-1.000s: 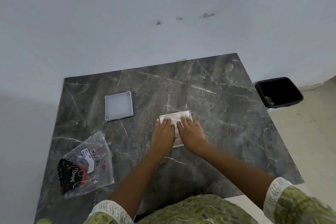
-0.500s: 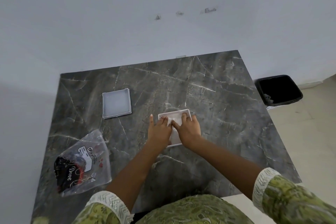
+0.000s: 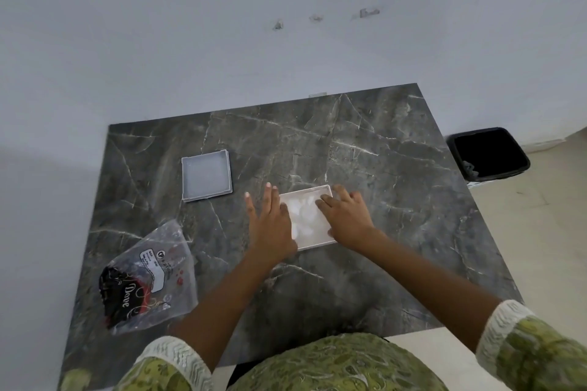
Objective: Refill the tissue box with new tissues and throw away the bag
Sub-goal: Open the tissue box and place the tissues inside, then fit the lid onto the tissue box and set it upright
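Note:
A white square tissue box [image 3: 320,190] lies open on the dark marble table [image 3: 365,149], with white tissues [image 3: 305,215] showing inside. My left hand [image 3: 270,222] rests flat along the box's left side, fingers spread. My right hand [image 3: 344,216] lies over the box's right edge, fingertips on the tissues. The box's white lid [image 3: 205,175] lies apart at the back left. An empty clear plastic bag [image 3: 146,279] with black and red print lies near the table's front left.
A black waste bin [image 3: 490,154] stands on the floor to the right of the table, by the white wall. The table's far edge meets the wall. My green patterned clothing fills the bottom of the view.
Both hands have slid apart from the middle of the box to its sides, uncovering the tissues. The view has shifted slightly; box, lid and bag have stayed put.

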